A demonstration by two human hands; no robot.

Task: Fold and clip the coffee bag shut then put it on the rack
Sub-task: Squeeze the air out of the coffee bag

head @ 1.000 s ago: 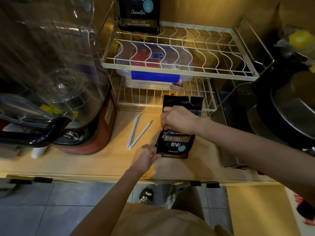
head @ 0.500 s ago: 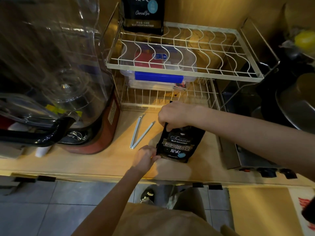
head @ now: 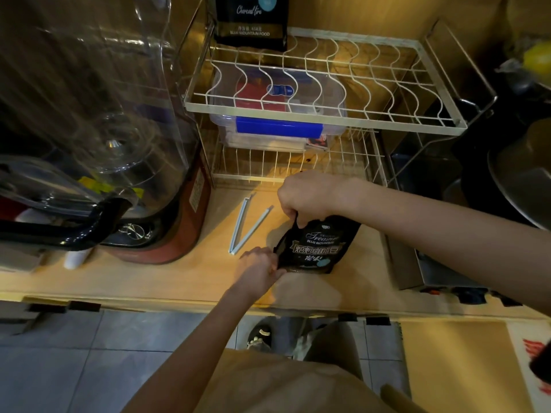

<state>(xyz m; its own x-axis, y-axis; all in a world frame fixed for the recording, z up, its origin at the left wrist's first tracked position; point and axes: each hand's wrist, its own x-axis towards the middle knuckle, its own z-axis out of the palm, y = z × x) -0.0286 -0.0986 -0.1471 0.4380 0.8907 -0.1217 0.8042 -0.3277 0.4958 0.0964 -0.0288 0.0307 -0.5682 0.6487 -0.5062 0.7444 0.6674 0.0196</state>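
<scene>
Caught the job at the folding step, not far along. Found the coffee bag (head: 316, 245) lying flat on the wooden counter (head: 179, 281), just in front of the wire rack (head: 322, 117) and not on it yet. Saw the right hand (head: 307, 195) closed tight on the top end of the bag, bending that end over toward the front. Saw the left hand (head: 259, 268) curled shut on the bag's near left corner, pinching it and holding it down. Could not tell how neat or how deep the fold was, with the top of the bag hidden under the right hand. Spotted the clip (head: 247, 228) on the counter just left of the bag, lying open like a letter V, with neither hand on it. So judged the fold as begun but not finished, and the clipping as not begun at all. Had three things left to do, by the look of it: press the fold flat, slide the clip over it and snap it shut, then lift the bag up onto the rack. Noticed another black bag (head: 252, 22) standing at the back left of the top shelf, with lots of bare wire beside it, so guessed at plenty of room up there. Noticed a clear plastic box (head: 277, 129) with a blue clasp on the lower shelf too.
</scene>
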